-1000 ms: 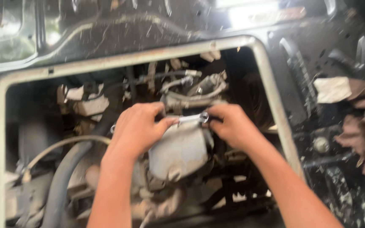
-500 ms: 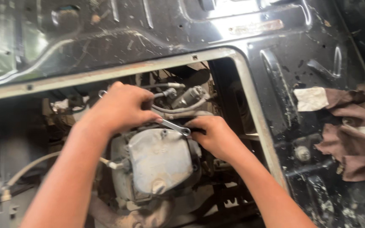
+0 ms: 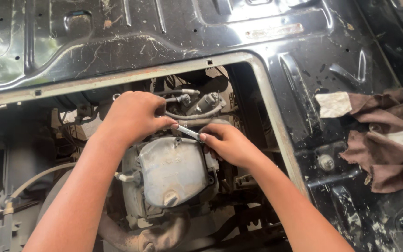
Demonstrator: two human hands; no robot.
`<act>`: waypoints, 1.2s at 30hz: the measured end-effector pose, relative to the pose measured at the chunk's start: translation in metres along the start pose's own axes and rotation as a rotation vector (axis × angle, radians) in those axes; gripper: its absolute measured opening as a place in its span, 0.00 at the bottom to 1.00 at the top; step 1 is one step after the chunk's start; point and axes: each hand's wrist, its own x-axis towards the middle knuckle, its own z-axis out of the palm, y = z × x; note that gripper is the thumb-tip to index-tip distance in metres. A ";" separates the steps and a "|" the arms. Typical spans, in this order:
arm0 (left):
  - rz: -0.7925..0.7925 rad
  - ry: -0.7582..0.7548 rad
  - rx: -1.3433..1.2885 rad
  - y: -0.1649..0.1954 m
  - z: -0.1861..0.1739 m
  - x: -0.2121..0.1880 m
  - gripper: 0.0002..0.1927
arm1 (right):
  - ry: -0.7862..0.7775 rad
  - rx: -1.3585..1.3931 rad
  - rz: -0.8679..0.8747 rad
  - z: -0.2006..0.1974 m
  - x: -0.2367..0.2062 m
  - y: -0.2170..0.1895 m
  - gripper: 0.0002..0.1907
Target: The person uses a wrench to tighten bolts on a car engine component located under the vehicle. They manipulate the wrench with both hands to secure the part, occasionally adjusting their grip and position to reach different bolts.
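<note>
Left hand (image 3: 134, 116) and right hand (image 3: 227, 144) both gripping a small metal wrench (image 3: 188, 132), above a dusty grey engine cover (image 3: 171, 170), inside a black floor-panel opening (image 3: 267, 88), brown rags (image 3: 388, 144) well apart at right

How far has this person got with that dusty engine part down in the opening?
Done: the floor opening already lies uncovered, exposing the engine. In hand: the left hand and right hand hold a small wrench at the top edge of the dusty grey cover. Left: the cover sits in place and its hoses look attached. Which fastener the wrench grips is hidden.
</note>
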 end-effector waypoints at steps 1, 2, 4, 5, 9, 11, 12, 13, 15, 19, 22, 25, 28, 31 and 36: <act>0.016 0.037 0.009 -0.001 0.005 -0.003 0.26 | 0.021 -0.008 -0.003 0.003 0.000 0.002 0.14; 0.031 0.071 0.018 -0.002 0.010 -0.007 0.27 | 0.033 0.006 -0.016 0.005 0.000 0.004 0.14; 0.041 0.099 0.106 -0.005 0.015 -0.014 0.28 | 0.059 0.031 -0.046 0.007 0.004 0.008 0.14; 0.035 0.089 0.184 -0.007 0.017 -0.019 0.28 | 0.084 0.003 -0.074 0.008 0.005 0.011 0.14; -0.067 -0.014 0.308 -0.016 0.011 -0.050 0.27 | 0.137 -0.062 -0.124 0.009 0.009 0.016 0.13; -0.120 -0.019 0.206 -0.017 0.008 -0.067 0.26 | 0.124 -0.060 -0.107 0.010 0.009 0.016 0.12; -0.148 -0.014 0.161 -0.018 0.007 -0.074 0.26 | 0.113 -0.051 -0.095 0.010 0.008 0.016 0.12; -0.154 0.014 0.167 -0.016 0.008 -0.079 0.25 | 0.104 -0.042 -0.087 0.009 0.008 0.015 0.11; -0.164 0.071 0.176 -0.013 0.014 -0.085 0.25 | 0.111 -0.024 -0.077 0.009 0.008 0.014 0.11; -0.089 0.186 0.226 -0.013 0.028 -0.088 0.24 | 0.156 -0.026 -0.088 0.011 0.009 0.015 0.10; -0.082 0.194 0.254 -0.021 0.038 -0.086 0.25 | 0.190 -0.035 -0.066 0.014 0.008 0.016 0.11; -0.060 0.172 0.266 -0.029 0.045 -0.082 0.25 | 0.162 0.049 -0.008 0.016 0.008 0.013 0.13; -0.030 0.186 0.246 -0.034 0.049 -0.077 0.24 | 0.109 0.107 -0.045 0.017 0.006 0.009 0.11; -0.024 0.187 0.243 -0.037 0.050 -0.076 0.24 | 0.076 0.176 0.015 0.015 0.005 0.010 0.09; -0.076 0.147 0.215 -0.036 0.052 -0.079 0.24 | 0.119 0.191 0.026 0.020 0.009 0.017 0.08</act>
